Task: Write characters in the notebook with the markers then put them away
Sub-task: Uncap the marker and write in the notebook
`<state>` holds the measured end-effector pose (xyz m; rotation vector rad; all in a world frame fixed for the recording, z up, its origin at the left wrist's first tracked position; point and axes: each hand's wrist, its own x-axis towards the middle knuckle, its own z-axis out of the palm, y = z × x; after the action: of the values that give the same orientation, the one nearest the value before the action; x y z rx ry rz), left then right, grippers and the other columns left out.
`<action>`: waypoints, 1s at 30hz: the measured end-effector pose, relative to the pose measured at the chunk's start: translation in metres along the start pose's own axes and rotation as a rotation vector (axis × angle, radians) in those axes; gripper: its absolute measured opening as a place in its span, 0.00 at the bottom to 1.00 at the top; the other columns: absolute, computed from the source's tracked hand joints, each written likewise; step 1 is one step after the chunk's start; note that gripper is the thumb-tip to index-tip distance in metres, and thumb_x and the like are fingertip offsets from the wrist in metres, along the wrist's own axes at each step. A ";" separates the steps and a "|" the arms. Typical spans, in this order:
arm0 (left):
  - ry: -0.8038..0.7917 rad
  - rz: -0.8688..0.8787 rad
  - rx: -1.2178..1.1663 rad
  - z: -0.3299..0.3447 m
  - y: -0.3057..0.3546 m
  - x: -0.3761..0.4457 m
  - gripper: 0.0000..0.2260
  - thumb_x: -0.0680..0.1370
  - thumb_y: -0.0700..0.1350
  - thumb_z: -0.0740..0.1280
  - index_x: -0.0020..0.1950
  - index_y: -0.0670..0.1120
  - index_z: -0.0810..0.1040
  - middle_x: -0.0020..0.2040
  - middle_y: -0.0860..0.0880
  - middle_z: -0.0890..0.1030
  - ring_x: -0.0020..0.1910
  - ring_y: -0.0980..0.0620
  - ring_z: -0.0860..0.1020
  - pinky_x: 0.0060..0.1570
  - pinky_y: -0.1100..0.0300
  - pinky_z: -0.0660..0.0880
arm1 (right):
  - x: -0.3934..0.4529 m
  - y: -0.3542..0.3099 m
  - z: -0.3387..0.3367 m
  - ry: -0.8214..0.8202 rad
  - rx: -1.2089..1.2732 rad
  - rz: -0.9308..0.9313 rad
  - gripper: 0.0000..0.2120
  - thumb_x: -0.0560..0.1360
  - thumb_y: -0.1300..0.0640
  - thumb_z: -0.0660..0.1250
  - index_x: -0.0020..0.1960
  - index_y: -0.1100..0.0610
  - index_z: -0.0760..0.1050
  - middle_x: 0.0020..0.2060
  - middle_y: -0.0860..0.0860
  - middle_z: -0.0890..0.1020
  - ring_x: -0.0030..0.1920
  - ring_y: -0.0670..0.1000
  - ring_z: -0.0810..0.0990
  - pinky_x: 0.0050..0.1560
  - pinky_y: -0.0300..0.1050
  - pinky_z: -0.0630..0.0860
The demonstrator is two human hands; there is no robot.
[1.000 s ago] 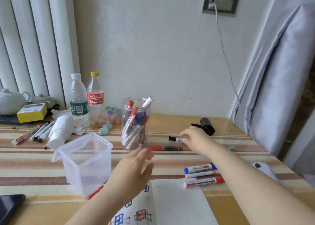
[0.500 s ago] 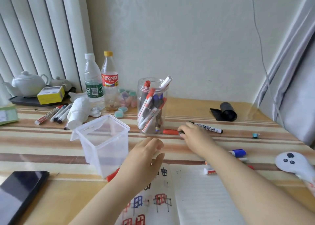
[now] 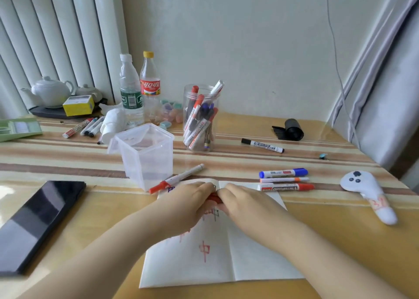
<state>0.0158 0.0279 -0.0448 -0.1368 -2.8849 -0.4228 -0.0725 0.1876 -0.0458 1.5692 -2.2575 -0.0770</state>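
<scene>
Striped table (image 3: 226, 158): jar (image 3: 200, 117), box (image 3: 147, 153), phone (image 3: 38, 224).

Red marker (image 3: 214, 199) mostly hidden — between both hands.

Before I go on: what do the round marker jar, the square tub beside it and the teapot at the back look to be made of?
Round marker jar: clear, glossy plastic by the look, though glass is possible; the markers show sharply through its wall.
Square tub: translucent, slightly frosted plastic; its walls are cloudy and a hinged lid hangs off its left rim.
Teapot: white glazed ceramic, probably; it is opaque with a soft sheen.
</scene>
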 end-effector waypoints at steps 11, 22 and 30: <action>0.112 -0.006 -0.120 -0.021 0.001 -0.051 0.09 0.80 0.48 0.56 0.54 0.47 0.73 0.45 0.54 0.75 0.43 0.55 0.72 0.43 0.64 0.67 | -0.004 -0.027 -0.045 -0.093 0.282 0.085 0.21 0.80 0.45 0.52 0.72 0.46 0.62 0.53 0.48 0.80 0.51 0.53 0.79 0.44 0.45 0.72; 0.161 -0.204 -0.262 -0.028 -0.022 -0.038 0.05 0.79 0.47 0.60 0.53 0.47 0.69 0.50 0.51 0.79 0.46 0.49 0.76 0.45 0.58 0.73 | -0.008 -0.009 -0.047 0.074 1.955 0.756 0.14 0.80 0.64 0.53 0.53 0.58 0.77 0.34 0.58 0.80 0.28 0.47 0.75 0.29 0.38 0.74; 0.220 -0.065 -0.186 -0.005 -0.022 -0.023 0.06 0.79 0.45 0.60 0.54 0.45 0.70 0.45 0.55 0.71 0.41 0.56 0.68 0.40 0.67 0.64 | -0.009 -0.026 -0.015 0.105 1.838 0.738 0.08 0.72 0.51 0.64 0.44 0.56 0.74 0.26 0.53 0.78 0.27 0.48 0.74 0.29 0.38 0.73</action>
<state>0.0362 0.0037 -0.0518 -0.0241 -2.6362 -0.6742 -0.0417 0.1886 -0.0411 0.8046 -2.4319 2.6930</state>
